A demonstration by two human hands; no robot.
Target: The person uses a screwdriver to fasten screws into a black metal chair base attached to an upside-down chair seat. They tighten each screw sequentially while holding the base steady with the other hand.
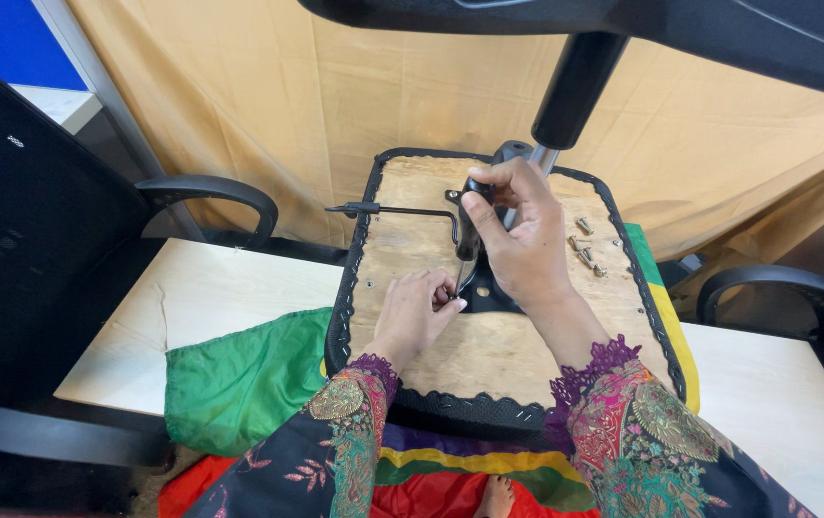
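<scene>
An upturned chair seat (489, 355) with a bare plywood underside and black stapled edging lies on the table. A black metal mechanism plate (491, 293) sits at its middle. My right hand (522, 235) grips the black handle of a screwdriver (470, 230), held upright with its tip down at the plate's front corner. My left hand (415, 312) pinches at the screwdriver's tip, fingers closed around the shaft or a screw there; which one I cannot tell. Several loose bolts (585, 247) lie on the plywood to the right.
A black lever rod (398, 210) sticks out left from the mechanism. The chair's gas column (573, 91) rises toward the base overhead. Green and multicoloured cloth (239, 379) lies under the seat on a white table (191, 297). Black office chairs (38, 249) stand left and right.
</scene>
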